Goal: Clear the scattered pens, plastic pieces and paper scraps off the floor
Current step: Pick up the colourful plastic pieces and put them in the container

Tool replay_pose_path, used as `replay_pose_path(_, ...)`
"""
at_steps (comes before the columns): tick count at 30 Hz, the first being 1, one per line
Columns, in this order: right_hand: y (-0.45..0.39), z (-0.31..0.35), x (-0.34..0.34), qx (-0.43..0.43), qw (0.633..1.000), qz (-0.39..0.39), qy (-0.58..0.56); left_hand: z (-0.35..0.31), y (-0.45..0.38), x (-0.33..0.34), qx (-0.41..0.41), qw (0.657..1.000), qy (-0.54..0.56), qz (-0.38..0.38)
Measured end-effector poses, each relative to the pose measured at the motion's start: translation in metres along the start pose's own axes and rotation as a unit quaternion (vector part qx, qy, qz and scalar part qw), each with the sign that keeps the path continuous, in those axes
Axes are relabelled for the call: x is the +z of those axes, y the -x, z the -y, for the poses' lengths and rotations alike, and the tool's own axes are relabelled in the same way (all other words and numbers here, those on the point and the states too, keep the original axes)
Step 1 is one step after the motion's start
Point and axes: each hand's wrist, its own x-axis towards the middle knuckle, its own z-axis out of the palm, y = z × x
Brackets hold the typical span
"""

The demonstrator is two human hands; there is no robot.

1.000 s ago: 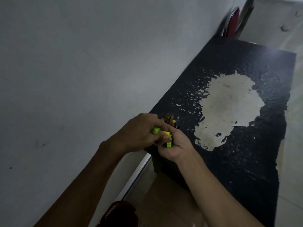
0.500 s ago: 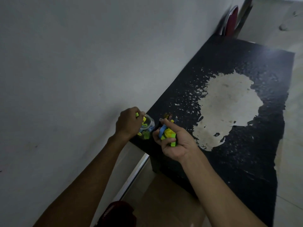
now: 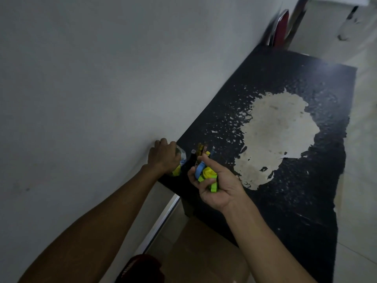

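Note:
My right hand (image 3: 216, 185) is held palm up over the near corner of the black table (image 3: 285, 180), its fingers curled round a bunch of green, yellow and blue plastic pieces (image 3: 206, 174). My left hand (image 3: 163, 158) lies over the mouth of a small clear jar (image 3: 179, 160) at the table's corner by the wall; green and yellow pieces show inside the jar. Its fingers are bent over the rim, and what they hold is hidden. Several pens (image 3: 201, 150) stand just behind the two hands.
A worn pale patch (image 3: 279, 137) covers the middle of the table top. The white wall (image 3: 91, 88) runs along the table's left side. A red chair (image 3: 281, 29) stands past the far end. Tan floor tiles (image 3: 193, 252) lie below.
My left hand left the right hand, moved left to the jar and now sits over its mouth. My right hand stayed in place, still gripping the plastic pieces.

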Motion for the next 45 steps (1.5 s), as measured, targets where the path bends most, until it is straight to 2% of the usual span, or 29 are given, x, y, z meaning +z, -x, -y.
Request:
replay_pose_path(3,-0.002,0.000,0.002,-0.004,1.000,0.004,-0.012,0.003,0.002,0.001,0.014,0.998,0.038,-0.049)
replay_pose_path(7,-0.008,0.002,0.006,-0.011,1.000,0.014,-0.013,0.014,0.009,0.008,-0.013,0.981,0.155,-0.113)
replay_pose_path(13,-0.022,0.003,0.015,-0.018,1.000,0.012,-0.013,0.023,0.015,0.030,-0.072,0.973,0.219,-0.024)
replay_pose_path(16,-0.028,0.001,0.022,-0.048,0.999,0.007,-0.007,0.023,0.019,0.034,-0.095,0.964,0.246,-0.043)
replay_pose_path(21,-0.046,-0.005,0.042,-0.121,0.991,-0.037,0.031,0.030,0.017,0.042,-0.088,0.950,0.296,-0.048)
replay_pose_path(26,-0.084,-0.016,0.058,-0.212,0.963,-0.102,0.130,0.035,0.025,0.032,-0.064,0.937,0.342,-0.029)
replay_pose_path(28,-0.100,-0.022,0.062,-0.267,0.937,-0.147,0.173,0.034,0.027,0.025,-0.071,0.925,0.373,-0.023)
replay_pose_path(30,-0.117,-0.028,0.066,-0.349,0.887,-0.194,0.233,0.038,0.026,0.022,-0.075,0.898,0.432,-0.031)
replay_pose_path(33,-0.141,-0.034,0.065,-0.490,0.752,-0.244,0.366,0.046,0.022,0.024,-0.108,0.840,0.531,-0.035)
replay_pose_path(35,-0.155,-0.036,0.061,-0.549,0.665,-0.257,0.437,0.046,0.021,0.019,-0.133,0.791,0.596,-0.037)
replay_pose_path(37,-0.169,-0.036,0.055,-0.583,0.601,-0.265,0.478,0.044,0.019,0.016,-0.138,0.763,0.631,-0.029)
replay_pose_path(41,-0.192,-0.031,0.039,-0.605,0.547,-0.260,0.516,0.045,0.015,0.018,-0.119,0.751,0.649,-0.014)
replay_pose_path(45,-0.209,-0.032,0.022,-0.580,0.531,-0.251,0.565,0.045,0.013,0.019,-0.104,0.734,0.671,0.008)
